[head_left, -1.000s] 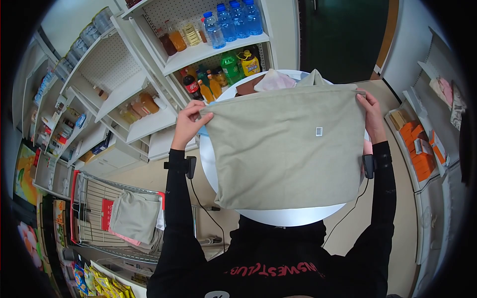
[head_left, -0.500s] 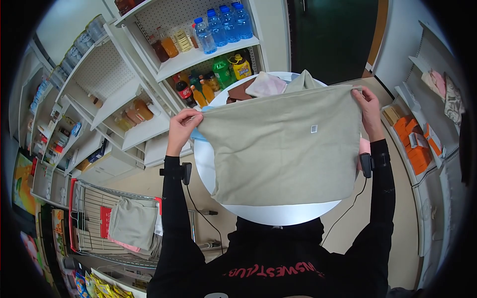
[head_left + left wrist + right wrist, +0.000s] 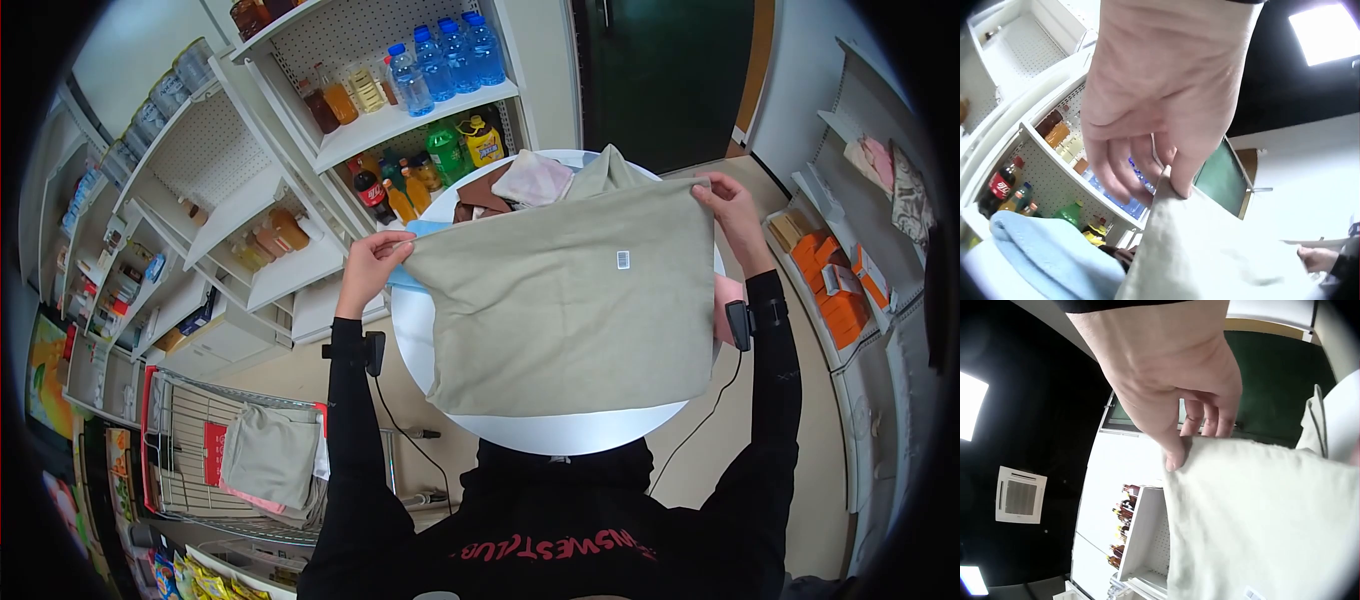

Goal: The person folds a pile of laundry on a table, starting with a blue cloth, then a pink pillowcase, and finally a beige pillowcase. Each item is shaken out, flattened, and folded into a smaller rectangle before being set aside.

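Note:
A grey-green cloth [image 3: 570,330] with a small white barcode label [image 3: 623,260] is spread taut between the two hands, over a white round table [image 3: 590,432]. My left hand [image 3: 368,275] pinches its upper left corner between thumb and fingers, as the left wrist view also shows. At the upper right corner, my right hand [image 3: 735,215] pinches the edge, thumb on the near face in the right wrist view. Behind the cloth lie a light blue cloth [image 3: 1054,256], a brown cloth [image 3: 482,190] and a pale pinkish-white cloth [image 3: 535,178]. Pink fabric [image 3: 727,305] shows at the right.
A shopping cart [image 3: 160,430] at the lower left holds folded grey-green cloth [image 3: 270,455]. Shelves with drink bottles [image 3: 445,70] stand ahead and to the left. On the right, a shelf holds orange boxes [image 3: 835,300]. Wrist-camera cables [image 3: 690,430] hang beside the arms.
The cloth's upper left corner has come down a little with the left hand, so its top edge slants more. The right hand shifts slightly left; both keep their pinch. The head view has turned slightly.

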### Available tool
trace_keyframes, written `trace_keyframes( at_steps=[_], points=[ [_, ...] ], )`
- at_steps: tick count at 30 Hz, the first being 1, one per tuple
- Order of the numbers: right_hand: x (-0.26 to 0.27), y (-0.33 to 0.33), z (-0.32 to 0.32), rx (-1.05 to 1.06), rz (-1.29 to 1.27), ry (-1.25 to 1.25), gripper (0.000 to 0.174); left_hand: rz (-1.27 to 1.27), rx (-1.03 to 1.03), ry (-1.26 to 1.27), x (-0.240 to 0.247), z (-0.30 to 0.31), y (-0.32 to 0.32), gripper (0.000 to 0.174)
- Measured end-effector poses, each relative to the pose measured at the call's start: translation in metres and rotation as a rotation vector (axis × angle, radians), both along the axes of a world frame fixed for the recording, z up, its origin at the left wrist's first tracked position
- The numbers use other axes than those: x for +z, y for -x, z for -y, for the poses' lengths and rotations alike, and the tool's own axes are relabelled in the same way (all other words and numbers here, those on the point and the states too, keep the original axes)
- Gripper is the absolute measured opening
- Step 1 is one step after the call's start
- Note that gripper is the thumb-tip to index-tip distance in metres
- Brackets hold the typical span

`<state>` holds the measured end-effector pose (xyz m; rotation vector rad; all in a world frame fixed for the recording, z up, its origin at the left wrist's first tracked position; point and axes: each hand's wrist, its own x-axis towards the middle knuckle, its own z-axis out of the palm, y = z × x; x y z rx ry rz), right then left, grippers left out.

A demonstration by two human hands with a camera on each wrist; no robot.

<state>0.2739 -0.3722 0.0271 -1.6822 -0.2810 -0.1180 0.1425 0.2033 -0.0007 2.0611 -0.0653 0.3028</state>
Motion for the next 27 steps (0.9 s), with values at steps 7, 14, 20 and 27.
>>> trace_keyframes(
  at_steps=[7, 14, 20, 27],
  points=[
    [0.098, 0.021, 0.015, -0.039, 0.147, -0.043, 0.050, 0.092, -0.060, -0.053, 0.129, 0.005, 0.024, 0.038],
    [0.185, 0.014, 0.050, 0.060, 0.326, 0.006, 0.050, 0.422, 0.019, -0.085, 0.235, 0.002, 0.029, 0.041],
    [0.194, 0.014, 0.063, -0.042, 0.417, 0.127, 0.051, 0.675, -0.040, -0.038, 0.244, 0.008, 0.025, 0.041],
    [0.210, 0.055, 0.082, 0.049, 0.529, 0.036, 0.053, 0.694, 0.034, -0.077, 0.255, 0.011, 0.080, 0.042]
  ],
)
